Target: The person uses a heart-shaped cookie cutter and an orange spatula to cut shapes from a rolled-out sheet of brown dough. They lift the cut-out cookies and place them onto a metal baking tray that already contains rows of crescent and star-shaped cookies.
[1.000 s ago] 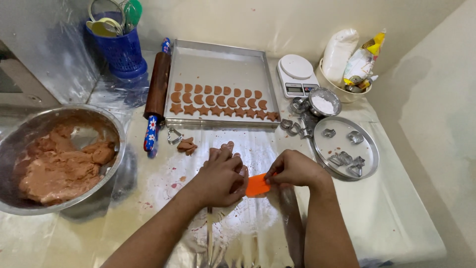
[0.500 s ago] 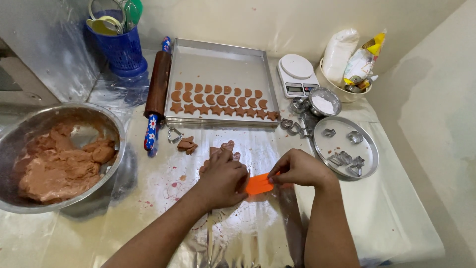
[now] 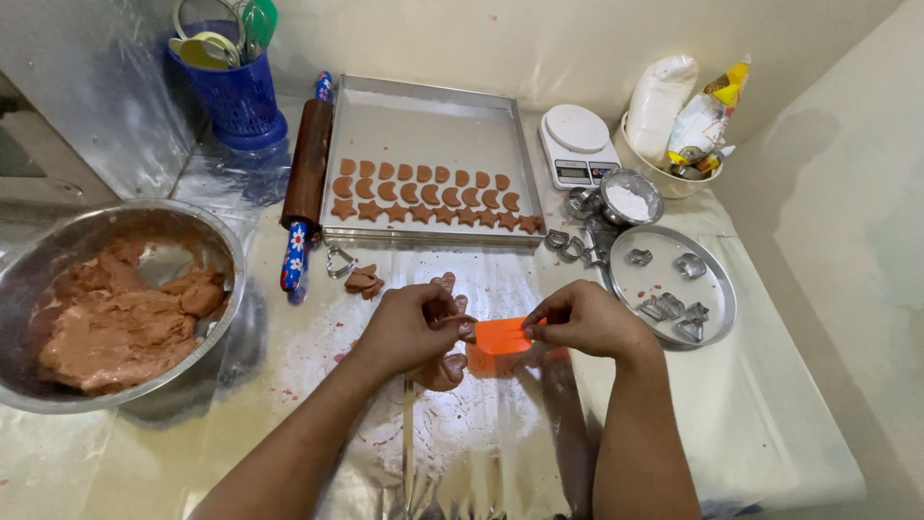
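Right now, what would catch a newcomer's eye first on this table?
Probably the bright orange scraper pinched between the left hand and right hand at the centre. Next, the big steel bowl of brown dough at far left, and the baking tray behind the hands with rows of cut-out shapes.

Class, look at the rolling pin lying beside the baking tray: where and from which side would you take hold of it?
Grip the rolling pin by its blue flowered handle, probably from the near side. It points toward the person and lies free, while the tray crowds the barrel's right side.
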